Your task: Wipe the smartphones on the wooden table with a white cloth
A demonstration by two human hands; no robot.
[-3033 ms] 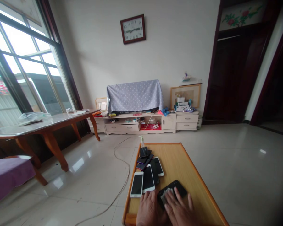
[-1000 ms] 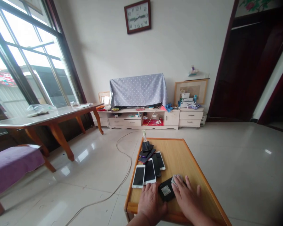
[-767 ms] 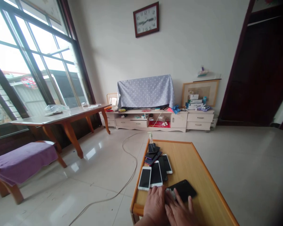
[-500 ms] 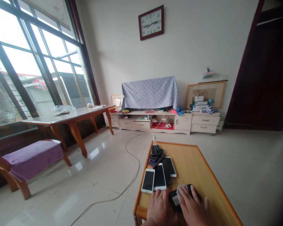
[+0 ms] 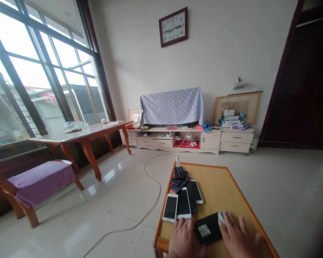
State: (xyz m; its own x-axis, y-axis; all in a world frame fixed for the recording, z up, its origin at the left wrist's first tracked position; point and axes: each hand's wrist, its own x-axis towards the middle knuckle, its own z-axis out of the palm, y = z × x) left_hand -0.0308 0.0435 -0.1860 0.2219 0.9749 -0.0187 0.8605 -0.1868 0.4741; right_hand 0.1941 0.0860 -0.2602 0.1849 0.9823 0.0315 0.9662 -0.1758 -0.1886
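A black phone [image 5: 211,233] with a pale label on its upper face lies flat on the wooden table [image 5: 214,179]. My left hand [image 5: 183,234] grips its left end, fingers bent and thumb along the near edge. Under the fingertips of my right hand [image 5: 235,233] is a small white wipe [image 5: 222,216], pressed on the phone's right end. Left of and beyond the phone, a white phone [image 5: 170,207], another white-framed phone [image 5: 183,203] and several dark phones [image 5: 179,183] lie partly overlapping.
A pump bottle [image 5: 177,160] stands at the table's far left corner. A cable [image 5: 150,208] runs across the floor. Farther off are a long table [image 5: 97,130], a chair with a purple cloth [image 5: 41,179] and a low cabinet [image 5: 210,141].
My right hand has slid the wipe rightward along the black phone, baring its label and middle. My left hand stays at the left end. The view has shifted slightly.
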